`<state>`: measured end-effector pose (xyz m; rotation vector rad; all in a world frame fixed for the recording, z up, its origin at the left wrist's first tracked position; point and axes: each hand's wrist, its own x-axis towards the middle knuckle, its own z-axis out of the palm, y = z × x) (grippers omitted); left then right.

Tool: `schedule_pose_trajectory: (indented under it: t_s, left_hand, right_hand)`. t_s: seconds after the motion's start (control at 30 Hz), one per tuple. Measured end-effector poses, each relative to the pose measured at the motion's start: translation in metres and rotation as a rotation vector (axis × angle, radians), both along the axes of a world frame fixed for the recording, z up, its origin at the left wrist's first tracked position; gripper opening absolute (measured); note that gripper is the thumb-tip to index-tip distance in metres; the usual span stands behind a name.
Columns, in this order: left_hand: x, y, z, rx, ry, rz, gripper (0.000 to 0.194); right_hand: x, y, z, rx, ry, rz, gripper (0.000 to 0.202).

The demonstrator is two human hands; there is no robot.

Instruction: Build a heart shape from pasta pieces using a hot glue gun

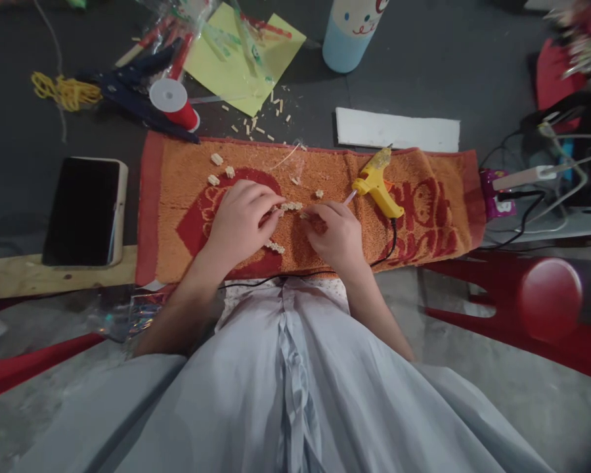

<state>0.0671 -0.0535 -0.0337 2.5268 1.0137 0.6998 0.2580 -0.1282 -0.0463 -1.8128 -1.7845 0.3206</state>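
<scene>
Between my two hands lies a short strip of small pale pieces, close above the orange towel. The fingers of my left hand are pinched on its left end. My right hand has thumb and fingertips drawn together at the strip's right end; whether they grip it or a small piece is hidden. A second pale strip lies below my left fingers. Several small pale clusters, one of them a cluster at the upper left, sit on the towel. A yellow glue gun rests right of my right hand.
Beyond the towel are scattered pale bits, yellow paper, dark-handled cutters, a red thread spool and a white strip. A phone lies left, a blue-white bottle stands behind. The glue gun's cord crosses the front edge.
</scene>
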Motion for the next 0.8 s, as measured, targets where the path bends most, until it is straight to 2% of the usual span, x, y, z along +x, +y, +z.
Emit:
schedule_pose_trajectory:
  t_s: [0.13, 0.3, 0.4, 0.53, 0.67, 0.8]
  left_hand:
    - [-0.001, -0.011, 0.002, 0.014, -0.100, 0.023, 0.018]
    - [0.006, -0.024, 0.006, -0.017, -0.166, -0.051, 0.024]
    - [0.009, -0.027, 0.004, -0.003, -0.188, -0.056, 0.022]
    - [0.012, -0.029, 0.001, -0.005, -0.215, 0.039, 0.020]
    - [0.016, -0.033, 0.000, -0.076, -0.357, 0.096, 0.021]
    - [0.019, -0.037, -0.001, -0.197, -0.500, 0.089, 0.016]
  right_hand:
    - [0.001, -0.005, 0.004, 0.090, 0.212, 0.043, 0.014]
    - [-0.003, -0.010, 0.009, 0.102, 0.440, 0.087, 0.013]
    - [-0.006, -0.012, 0.013, 0.095, 0.458, 0.074, 0.017]
    - [-0.007, -0.014, 0.017, 0.119, 0.494, 0.030, 0.028]
    - [-0.007, -0.014, 0.018, 0.164, 0.576, 0.085, 0.016]
    - [-0.007, -0.012, 0.016, 0.175, 0.598, 0.057, 0.012]
